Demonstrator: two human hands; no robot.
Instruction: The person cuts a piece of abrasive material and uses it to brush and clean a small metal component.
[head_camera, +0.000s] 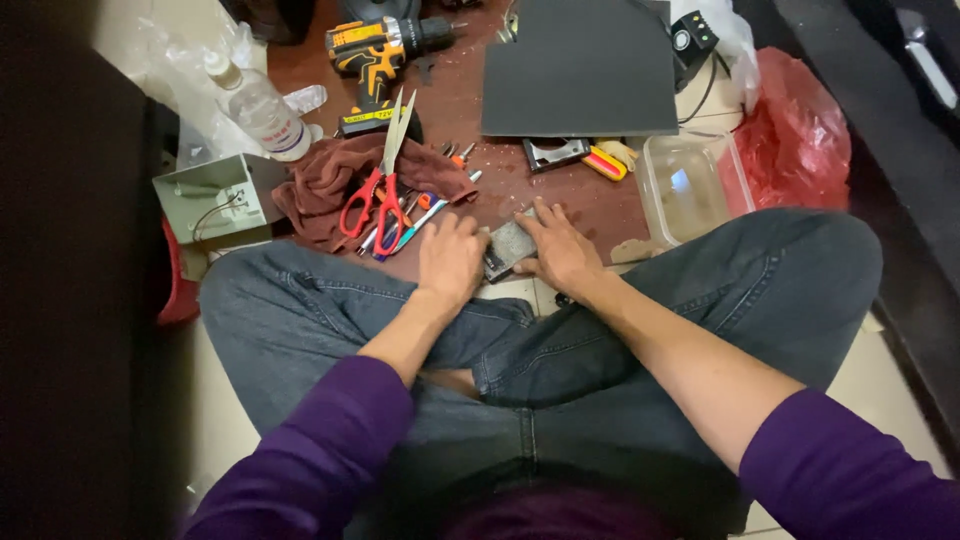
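A small grey flat piece lies at the near edge of the brown work board, just above the person's crossed legs in jeans. It looks roughly rectangular, and its long axis runs from near-left to far-right, tilted against the board's edge. The left hand presses on its left end with fingers curled — knuckles up, closed down over the piece. The right hand lies against its right side, fingers spread flat and thumb along the piece's edge. Both hands touch it, so much of its outline is hidden.

Just left of the left hand sit red-handled scissors, blades pointing to the far edge, on a crumpled brown cloth with several pens and screwdrivers. Beyond them stands a yellow-and-black cordless drill, and at the far-left corner a clear plastic bottle lies tilted. A large dark sheet covers the far middle; a yellow-and-red utility knife lies below it. At the right edge sits 1 clear plastic container, with a red plastic bag beside it. A pale green box stands off the left edge.
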